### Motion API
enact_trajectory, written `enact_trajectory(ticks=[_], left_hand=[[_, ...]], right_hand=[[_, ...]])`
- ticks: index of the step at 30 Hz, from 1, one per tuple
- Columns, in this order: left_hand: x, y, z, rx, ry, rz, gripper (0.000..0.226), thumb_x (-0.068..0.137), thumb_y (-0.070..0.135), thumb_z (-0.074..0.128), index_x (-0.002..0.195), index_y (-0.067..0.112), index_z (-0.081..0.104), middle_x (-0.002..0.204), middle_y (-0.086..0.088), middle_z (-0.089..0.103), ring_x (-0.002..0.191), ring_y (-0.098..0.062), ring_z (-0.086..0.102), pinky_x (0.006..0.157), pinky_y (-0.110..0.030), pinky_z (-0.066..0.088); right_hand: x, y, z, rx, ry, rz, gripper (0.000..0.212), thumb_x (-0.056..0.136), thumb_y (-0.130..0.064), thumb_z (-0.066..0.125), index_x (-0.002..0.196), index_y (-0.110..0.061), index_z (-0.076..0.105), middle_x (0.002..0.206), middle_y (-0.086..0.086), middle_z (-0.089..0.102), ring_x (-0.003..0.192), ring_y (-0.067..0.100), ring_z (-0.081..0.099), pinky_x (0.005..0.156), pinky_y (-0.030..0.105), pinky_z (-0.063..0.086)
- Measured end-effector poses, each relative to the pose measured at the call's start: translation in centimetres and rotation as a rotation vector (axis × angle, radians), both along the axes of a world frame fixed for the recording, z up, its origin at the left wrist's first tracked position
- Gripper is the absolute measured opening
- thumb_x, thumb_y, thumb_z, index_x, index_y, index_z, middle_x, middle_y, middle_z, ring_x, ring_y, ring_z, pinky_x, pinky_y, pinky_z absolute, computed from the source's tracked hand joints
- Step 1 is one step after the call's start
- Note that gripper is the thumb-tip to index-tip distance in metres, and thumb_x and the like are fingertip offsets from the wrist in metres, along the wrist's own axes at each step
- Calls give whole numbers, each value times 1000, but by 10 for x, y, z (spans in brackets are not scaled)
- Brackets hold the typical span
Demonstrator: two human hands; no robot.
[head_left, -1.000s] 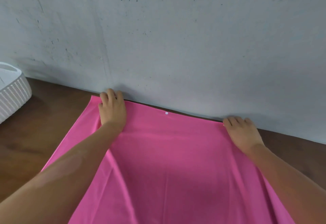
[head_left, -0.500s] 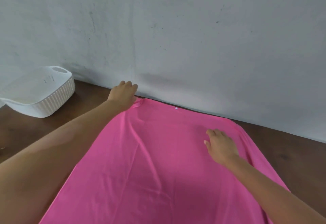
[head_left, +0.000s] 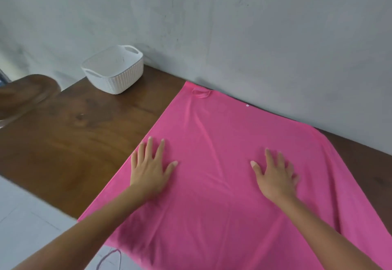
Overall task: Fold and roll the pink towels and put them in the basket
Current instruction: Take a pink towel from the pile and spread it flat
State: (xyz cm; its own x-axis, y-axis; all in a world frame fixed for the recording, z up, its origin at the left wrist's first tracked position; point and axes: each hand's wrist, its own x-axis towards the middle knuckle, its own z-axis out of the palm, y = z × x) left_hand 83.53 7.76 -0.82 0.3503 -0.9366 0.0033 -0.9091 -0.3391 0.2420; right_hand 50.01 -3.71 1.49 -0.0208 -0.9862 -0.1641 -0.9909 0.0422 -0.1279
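Observation:
A pink towel [head_left: 214,184] lies spread flat on the brown wooden table [head_left: 70,142], its far edge against the wall and its near edge hanging over the table's front. A small loop sits at its far left corner. My left hand [head_left: 150,165] presses flat on the towel near its left edge, fingers spread. My right hand [head_left: 275,174] lies flat on the towel right of the middle, fingers straight. A white woven basket [head_left: 114,70] stands at the back left by the wall, nothing visible inside it.
A grey wall [head_left: 233,25] runs along the table's back edge. A dark wooden chair back [head_left: 25,93] shows at the far left. Pale floor tiles [head_left: 27,223] lie below the table's front edge.
Both hands have slid back from the towel's far corners toward me and now lie flat mid-towel. My view has swung left, bringing the basket fully into sight.

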Motion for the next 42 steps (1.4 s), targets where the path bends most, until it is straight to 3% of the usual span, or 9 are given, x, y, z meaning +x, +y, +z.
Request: enact_trajectory(ticks=[7, 15, 23, 27, 29, 31, 33, 35, 42], left_hand=[[15, 12, -4, 6, -105, -16, 85, 88, 80, 1, 160, 35, 9, 168, -4, 6, 154, -24, 4, 125, -45, 6], [-34, 9, 18, 29, -54, -109, 94, 86, 79, 4, 159, 22, 17, 166, -15, 10, 153, -33, 6, 124, -51, 7], [-208, 4, 29, 32, -15, -501, 91, 86, 78, 4, 160, 24, 9, 167, -9, 4, 154, -28, 1, 125, -46, 6], [-263, 3, 14, 40, -15, -632, 104, 76, 83, -17, 160, 28, 11, 168, -3, 8, 154, -24, 3, 124, -45, 7], [-272, 5, 5, 42, -34, -630, 94, 81, 79, -10, 160, 31, 10, 168, -1, 6, 154, -22, 2, 125, -43, 5], [-272, 7, -1, 18, -47, -617, 81, 89, 73, -2, 160, 34, 8, 168, 1, 3, 155, -19, 0, 125, -41, 2], [-270, 8, -3, 2, -35, -613, 81, 89, 75, 1, 159, 36, 8, 168, 4, 2, 154, -16, -1, 125, -40, 2], [-269, 7, -3, 5, -12, -615, 82, 87, 77, 3, 159, 38, 9, 168, 7, 2, 154, -14, -2, 125, -39, 1], [-271, 8, -5, 10, -59, -597, 69, 96, 69, 13, 158, 41, 2, 167, 9, -4, 154, -12, -7, 125, -38, -2]], right_hand=[[-6, 4, -8, 67, -15, 2, 81, 91, -79, 11, 159, -39, -3, 168, 3, -11, 152, 41, -13, 117, 65, -6], [-80, 48, 24, -61, -226, 68, 69, 102, -58, 32, 159, -21, 21, 165, 9, 22, 152, 29, 13, 125, 43, 8], [-228, 141, 32, -184, -161, -128, 53, 101, -34, 53, 147, -9, 44, 144, 16, 51, 132, 38, 44, 112, 50, 36], [-292, 195, 33, -151, -103, -338, 48, 100, -28, 54, 143, -8, 46, 135, 17, 53, 124, 39, 48, 101, 51, 43], [-319, 217, 28, -83, -75, -442, 49, 100, -31, 55, 141, -7, 47, 135, 18, 51, 125, 40, 45, 101, 50, 42], [-337, 234, 22, -44, -82, -493, 38, 98, -35, 59, 128, -11, 58, 128, 16, 54, 121, 39, 46, 100, 48, 42], [-348, 245, 18, -87, -122, -503, 16, 95, -34, 66, 90, -19, 68, 101, 10, 63, 103, 39, 53, 89, 45, 47], [-355, 248, 15, -133, -191, -493, 31, 94, -30, 67, 66, -19, 59, 79, 7, 62, 87, 38, 58, 77, 42, 49], [-374, 233, 58, -313, -192, -582, 18, 101, -29, 56, 95, -13, 50, 81, 10, 55, 83, 38, 59, 70, 40, 43]])
